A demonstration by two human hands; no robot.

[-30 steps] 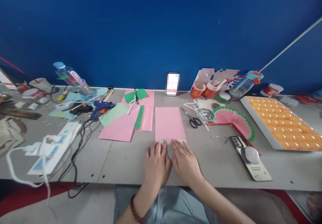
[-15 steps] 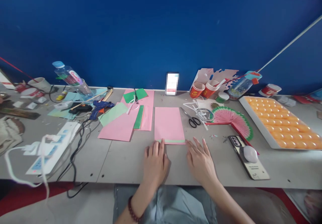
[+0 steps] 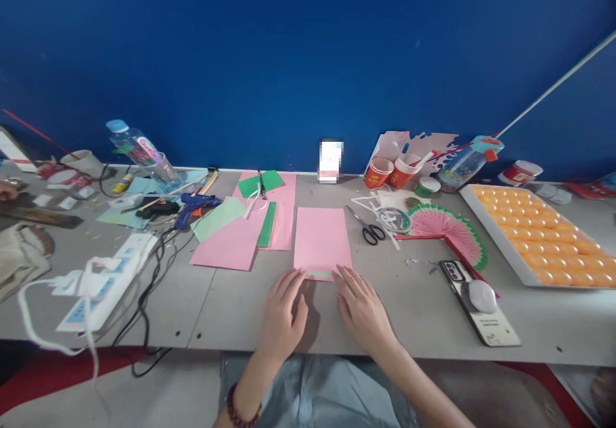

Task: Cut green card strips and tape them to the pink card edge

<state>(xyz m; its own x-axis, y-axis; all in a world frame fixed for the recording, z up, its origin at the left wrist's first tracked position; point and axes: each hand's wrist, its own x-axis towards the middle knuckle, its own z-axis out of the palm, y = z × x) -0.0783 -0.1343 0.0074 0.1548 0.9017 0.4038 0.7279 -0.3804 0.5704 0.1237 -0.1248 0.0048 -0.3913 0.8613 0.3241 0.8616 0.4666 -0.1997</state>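
Observation:
A pink sheet of paper (image 3: 322, 239) lies flat on the table in front of me, with a pale green strip (image 3: 318, 274) along its near edge. At the near left corner, my left hand (image 3: 283, 316) rests its fingertips on the paper; its fingers are stretched and the thumb stands apart. My right hand (image 3: 363, 309) lies at the near right corner, fingers extended flat over the strip's end. Both hands cover the strip's ends. Black-handled scissors (image 3: 370, 229) lie just right of the sheet.
Left of the sheet are more pink papers (image 3: 231, 245), green paper (image 3: 262, 184) and a blue glue gun (image 3: 195, 206). A power strip (image 3: 108, 283) trails cables. To the right are a watermelon-patterned paper fan (image 3: 447, 226), a phone (image 3: 481, 306), red cups (image 3: 379, 171) and an orange tray (image 3: 543, 235).
My right hand has moved left onto the paper's near right corner. My left hand has shifted left to the near left corner, its thumb now farther from the fingers.

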